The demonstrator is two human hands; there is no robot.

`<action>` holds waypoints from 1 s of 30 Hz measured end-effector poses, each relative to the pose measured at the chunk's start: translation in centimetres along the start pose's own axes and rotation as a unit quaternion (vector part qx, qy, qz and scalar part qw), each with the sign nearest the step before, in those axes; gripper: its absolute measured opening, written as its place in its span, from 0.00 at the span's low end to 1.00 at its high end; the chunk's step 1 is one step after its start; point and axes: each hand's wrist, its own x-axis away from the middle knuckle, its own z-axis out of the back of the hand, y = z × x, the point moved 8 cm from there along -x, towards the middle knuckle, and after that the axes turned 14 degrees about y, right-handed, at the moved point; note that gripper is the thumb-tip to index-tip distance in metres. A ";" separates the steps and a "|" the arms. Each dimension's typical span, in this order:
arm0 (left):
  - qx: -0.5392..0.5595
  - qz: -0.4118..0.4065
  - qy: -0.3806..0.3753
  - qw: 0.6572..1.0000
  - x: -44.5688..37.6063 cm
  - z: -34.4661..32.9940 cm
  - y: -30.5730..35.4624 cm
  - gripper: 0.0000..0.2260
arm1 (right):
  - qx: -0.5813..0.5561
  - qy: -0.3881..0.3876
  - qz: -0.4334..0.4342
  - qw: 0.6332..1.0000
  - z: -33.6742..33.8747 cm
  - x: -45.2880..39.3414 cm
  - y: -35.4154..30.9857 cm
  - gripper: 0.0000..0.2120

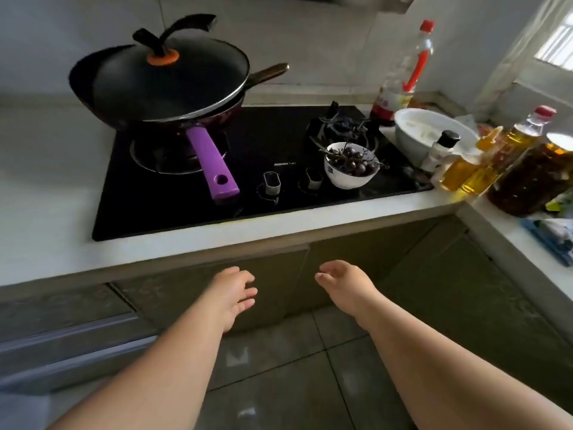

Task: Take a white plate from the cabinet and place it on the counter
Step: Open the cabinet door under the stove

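Left grip [231,294] loose | right grip [344,285] loose | cabinet [217,293] closed

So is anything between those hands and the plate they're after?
Yes: the closed cabinet doors under the counter. The left hand and right hand hover open before them, and no plate shows yet.

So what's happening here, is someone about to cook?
Not cooking yet. A person stands at the stove with both arms stretched toward the shut cabinet doors below the counter. The left hand and right hand are open and empty, close to the doors. No plate is out. On the stove sit a lidded pan and a bowl of grapes.
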 end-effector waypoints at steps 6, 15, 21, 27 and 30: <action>0.098 0.046 0.008 0.994 -4.0 -3.4 0.6 0.14 | -0.026 -0.006 0.007 1.000 -2.5 -4.6 -0.4 0.21; 0.255 0.071 -0.001 0.964 -5.7 -6.1 0.1 0.21 | -0.043 -0.033 0.003 0.999 -3.0 -6.4 2.0 0.21; 0.210 0.056 0.009 0.976 -5.3 -5.7 -1.6 0.08 | -0.069 -0.018 -0.017 0.997 -1.8 -6.2 4.2 0.23; 0.172 0.058 0.039 0.983 -3.1 -3.5 -5.7 0.06 | 0.025 -0.064 0.103 0.992 -3.4 -4.0 3.5 0.27; 0.147 0.050 0.057 0.986 -1.4 -2.0 -7.3 0.09 | 0.076 -0.127 0.156 0.977 -5.3 -1.7 2.7 0.24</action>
